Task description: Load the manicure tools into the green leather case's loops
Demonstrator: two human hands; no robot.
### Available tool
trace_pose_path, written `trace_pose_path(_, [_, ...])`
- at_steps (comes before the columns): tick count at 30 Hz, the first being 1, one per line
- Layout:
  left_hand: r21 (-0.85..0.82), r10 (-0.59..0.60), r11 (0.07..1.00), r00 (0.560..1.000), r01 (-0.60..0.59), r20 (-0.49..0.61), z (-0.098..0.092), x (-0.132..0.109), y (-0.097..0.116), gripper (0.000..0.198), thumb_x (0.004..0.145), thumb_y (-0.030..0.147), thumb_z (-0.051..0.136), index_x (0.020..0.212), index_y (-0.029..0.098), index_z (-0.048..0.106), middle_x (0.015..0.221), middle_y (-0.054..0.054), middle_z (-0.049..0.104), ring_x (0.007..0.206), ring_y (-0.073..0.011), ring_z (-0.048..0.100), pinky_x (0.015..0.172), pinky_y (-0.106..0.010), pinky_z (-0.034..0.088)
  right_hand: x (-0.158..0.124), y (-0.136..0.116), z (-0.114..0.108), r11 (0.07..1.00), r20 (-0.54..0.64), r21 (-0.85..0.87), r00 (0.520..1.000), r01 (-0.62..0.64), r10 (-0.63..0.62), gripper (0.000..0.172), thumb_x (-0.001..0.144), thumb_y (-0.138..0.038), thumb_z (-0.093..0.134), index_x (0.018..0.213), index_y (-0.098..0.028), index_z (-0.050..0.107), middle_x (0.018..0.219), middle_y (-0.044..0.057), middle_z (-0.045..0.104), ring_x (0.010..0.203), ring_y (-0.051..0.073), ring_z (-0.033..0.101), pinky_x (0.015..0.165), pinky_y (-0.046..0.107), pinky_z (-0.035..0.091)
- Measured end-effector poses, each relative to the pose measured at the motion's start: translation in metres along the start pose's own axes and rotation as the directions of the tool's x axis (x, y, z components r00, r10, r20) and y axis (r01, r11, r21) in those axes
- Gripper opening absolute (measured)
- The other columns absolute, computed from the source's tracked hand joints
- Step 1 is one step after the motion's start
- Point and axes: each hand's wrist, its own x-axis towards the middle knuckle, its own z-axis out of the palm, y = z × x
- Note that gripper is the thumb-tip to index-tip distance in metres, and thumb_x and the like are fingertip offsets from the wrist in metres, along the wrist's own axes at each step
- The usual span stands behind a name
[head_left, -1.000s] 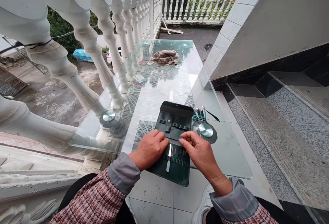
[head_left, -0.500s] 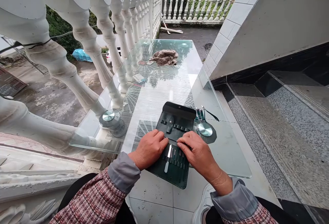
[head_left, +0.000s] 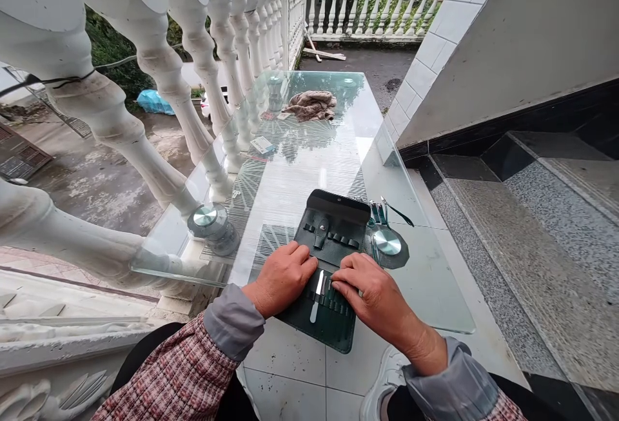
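Note:
A dark green tool case point(head_left: 338, 215) lies open on the near end of the glass table point(head_left: 309, 156). Small metal tools sit in its elastic loops, among them a silver tool point(head_left: 316, 289) with a pale handle. My left hand point(head_left: 280, 279) rests on the left part of the case, fingers curled and pressed down beside the silver tool. My right hand point(head_left: 372, 292) lies on the right part of the case, its fingertips pinched on a small dark tool in the loops that I cannot make out.
Loose metal tools point(head_left: 387, 211) lie on the glass right of the case, by a round metal table fitting point(head_left: 387, 242). A crumpled cloth point(head_left: 309, 105) sits at the far end. A white balustrade point(head_left: 193, 53) runs along the left; stone steps point(head_left: 532, 227) rise on the right.
My right hand has moved down and left from the case's middle onto the lower row of tools. My left hand has stayed in place on the case.

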Motion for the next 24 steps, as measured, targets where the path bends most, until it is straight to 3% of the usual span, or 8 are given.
trace_pose_path(10, [-0.011, 0.0, 1.0, 1.0, 0.0, 0.003, -0.001, 0.0, 0.0, 0.021, 0.092, 0.014, 0.04, 0.079, 0.016, 0.057, 0.071, -0.003, 0.047, 0.065, -0.0174, 0.039, 0.059, -0.03, 0.036, -0.002, -0.001, 0.002, 1.0, 0.027, 0.031, 1.0, -0.003, 0.002, 0.014, 0.086, -0.018, 0.051, 0.078, -0.021, 0.063, 0.079, 0.004, 0.056, 0.077, 0.017, 0.052, 0.069, 0.032, 0.045])
trace_pose_path(15, [-0.002, 0.001, 1.0, 1.0, -0.001, 0.013, -0.001, 0.0, 0.0, 0.02, 0.092, 0.014, 0.04, 0.081, 0.016, 0.057, 0.073, -0.004, 0.048, 0.066, -0.0174, 0.04, 0.06, -0.03, 0.036, 0.001, 0.004, -0.006, 0.991, -0.121, 0.114, 0.989, -0.068, 0.081, 0.015, 0.087, -0.022, 0.049, 0.087, -0.022, 0.063, 0.083, 0.005, 0.061, 0.083, 0.018, 0.056, 0.074, 0.033, 0.047])
trace_pose_path(19, [-0.009, -0.002, 1.0, 1.0, 0.002, 0.019, 0.0, 0.0, -0.001, 0.021, 0.092, 0.014, 0.039, 0.082, 0.016, 0.058, 0.073, -0.004, 0.048, 0.066, -0.0173, 0.04, 0.06, -0.03, 0.037, 0.001, 0.018, -0.021, 0.962, -0.262, 0.121, 0.927, -0.244, 0.268, 0.017, 0.086, -0.03, 0.049, 0.087, -0.022, 0.064, 0.085, 0.005, 0.063, 0.077, 0.018, 0.057, 0.071, 0.032, 0.046])
trace_pose_path(24, [-0.065, -0.03, 0.997, 1.0, 0.03, 0.0, -0.001, -0.001, -0.002, 0.02, 0.093, 0.018, 0.043, 0.083, 0.017, 0.06, 0.074, -0.003, 0.05, 0.067, -0.0169, 0.042, 0.059, -0.029, 0.037, -0.004, 0.044, -0.04, 0.882, -0.367, 0.094, 0.807, -0.462, 0.462, 0.026, 0.08, -0.039, 0.052, 0.093, -0.021, 0.065, 0.078, 0.003, 0.06, 0.062, 0.014, 0.052, 0.064, 0.03, 0.044])
